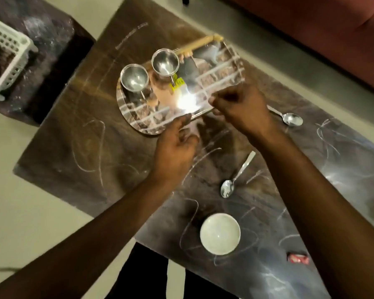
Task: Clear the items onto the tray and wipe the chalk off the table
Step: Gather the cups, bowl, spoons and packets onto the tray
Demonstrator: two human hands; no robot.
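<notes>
A mirrored tray point(138, 124) with a wooden handle point(194, 45) lies on the dark marble table point(78, 147), which is covered in white chalk scribbles point(84, 156). Two steel cups point(134, 79) point(165, 62) stand on the tray's left part. My left hand point(177, 145) reaches to the tray's near edge with fingers loosely apart, one fingertip touching the rim. My right hand point(240, 106) hovers at the tray's near right corner with fingers curled; blur hides whether it grips the rim. Off the tray on the table lie two spoons point(235, 178) point(289, 118) and a white bowl point(220, 233).
A small red wrapper point(298, 258) lies near the table's right front. A white plastic basket point(7, 59) sits on a dark stool to the left. A reddish sofa point(311, 29) runs along the far right. Pale floor surrounds the table.
</notes>
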